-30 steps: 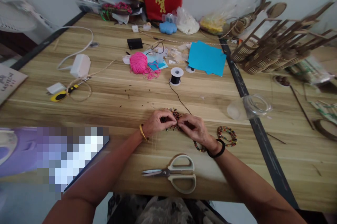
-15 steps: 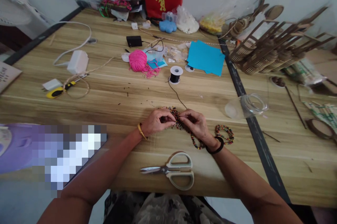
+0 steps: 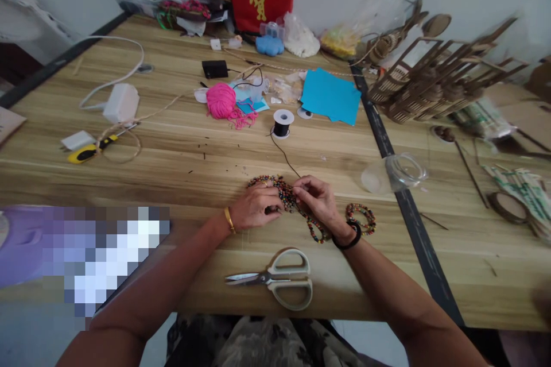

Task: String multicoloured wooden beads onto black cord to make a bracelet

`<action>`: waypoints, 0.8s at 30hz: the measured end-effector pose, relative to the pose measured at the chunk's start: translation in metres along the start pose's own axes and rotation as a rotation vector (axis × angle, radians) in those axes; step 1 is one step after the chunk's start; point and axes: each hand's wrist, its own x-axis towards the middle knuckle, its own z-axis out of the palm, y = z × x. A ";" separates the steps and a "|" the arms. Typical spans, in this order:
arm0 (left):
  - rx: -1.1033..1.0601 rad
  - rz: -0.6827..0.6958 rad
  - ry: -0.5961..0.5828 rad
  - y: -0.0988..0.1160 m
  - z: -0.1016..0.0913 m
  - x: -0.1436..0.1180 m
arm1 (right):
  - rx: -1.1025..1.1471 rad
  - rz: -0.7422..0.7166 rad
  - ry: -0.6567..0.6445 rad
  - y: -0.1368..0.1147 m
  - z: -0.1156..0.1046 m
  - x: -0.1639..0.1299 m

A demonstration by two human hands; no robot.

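A heap of small multicoloured beads [image 3: 284,192] lies on the table between my hands. My left hand [image 3: 253,207] rests at the heap's near left side, fingers curled toward the thumb; whatever its fingertips hold is too small to make out. In a pinch, my right hand [image 3: 319,200] grips a thin black cord [image 3: 286,155], which runs back to a white-ended spool [image 3: 282,126]. Below that hand hangs a strung length of beads [image 3: 316,232], partly covered by the palm and wrist. Beaded loops [image 3: 365,220] lie right of my right wrist.
Scissors [image 3: 275,279] with pale handles lie near the front edge. Behind are pink yarn [image 3: 221,100], blue sheets [image 3: 331,96] and a black adapter [image 3: 214,69]. A yellow cutter [image 3: 84,153] sits left; a clear tape roll [image 3: 407,170] and woven racks [image 3: 408,82] stand right.
My left hand has drawn away from my right fingertips, down and left onto the bead heap. My right hand keeps its pinch on the cord. The whole view has shifted slightly.
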 end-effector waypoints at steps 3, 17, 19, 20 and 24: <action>0.091 0.004 -0.038 0.001 0.000 -0.001 | -0.011 -0.017 -0.015 0.000 0.000 0.000; 0.162 0.035 -0.020 -0.003 -0.002 -0.003 | -0.110 -0.096 -0.051 0.000 0.000 0.000; 0.181 0.037 -0.012 -0.002 -0.002 -0.002 | -0.111 -0.097 -0.048 0.000 0.000 0.000; 0.187 0.037 -0.009 -0.001 -0.002 -0.002 | -0.112 -0.096 -0.046 0.000 0.000 0.000; 0.198 0.045 -0.021 0.000 -0.005 -0.002 | -0.108 -0.084 -0.046 0.000 0.000 0.001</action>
